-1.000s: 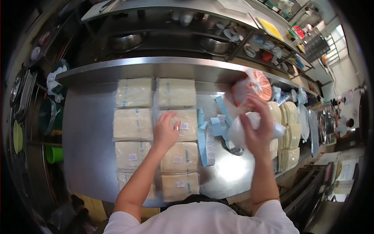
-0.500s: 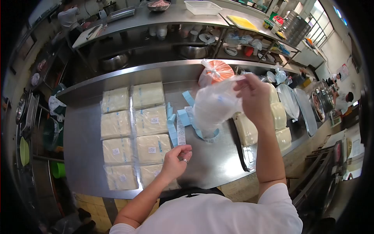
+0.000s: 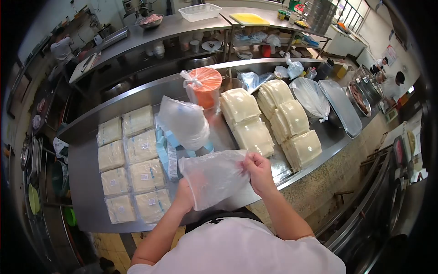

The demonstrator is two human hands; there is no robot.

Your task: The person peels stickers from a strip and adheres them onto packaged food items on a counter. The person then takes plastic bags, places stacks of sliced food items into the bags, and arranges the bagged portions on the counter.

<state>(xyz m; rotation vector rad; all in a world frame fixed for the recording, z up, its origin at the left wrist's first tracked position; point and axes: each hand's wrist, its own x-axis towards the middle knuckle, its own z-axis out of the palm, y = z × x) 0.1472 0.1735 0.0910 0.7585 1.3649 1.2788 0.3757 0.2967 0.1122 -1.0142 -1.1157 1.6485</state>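
Observation:
A clear plastic bag [image 3: 214,177] is stretched out between my two hands above the near edge of the metal table. My right hand [image 3: 260,173] pinches its right end. At the left end, my left hand [image 3: 184,195] holds the bag's edge, its fingers partly hidden by the plastic. Just beyond lies a pile of clear plastic bags [image 3: 185,122], with a strip of blue-backed printed labels [image 3: 171,157] beside it. To the left, wrapped packs of pale dough sheets [image 3: 145,147] lie in two columns. Unwrapped stacks of pale sheets [image 3: 253,137] stand on the right.
Behind the bag pile stands a tied bag with an orange container [image 3: 204,89]. A covered bowl [image 3: 310,98] and a long plastic lid [image 3: 340,107] sit far right. A raised metal rim [image 3: 150,93] runs along the table's back. Other people work in the distance.
My right hand has come down and nearer with a single bag, away from the pile. My left hand has moved to the bag's other end. The view has swung right.

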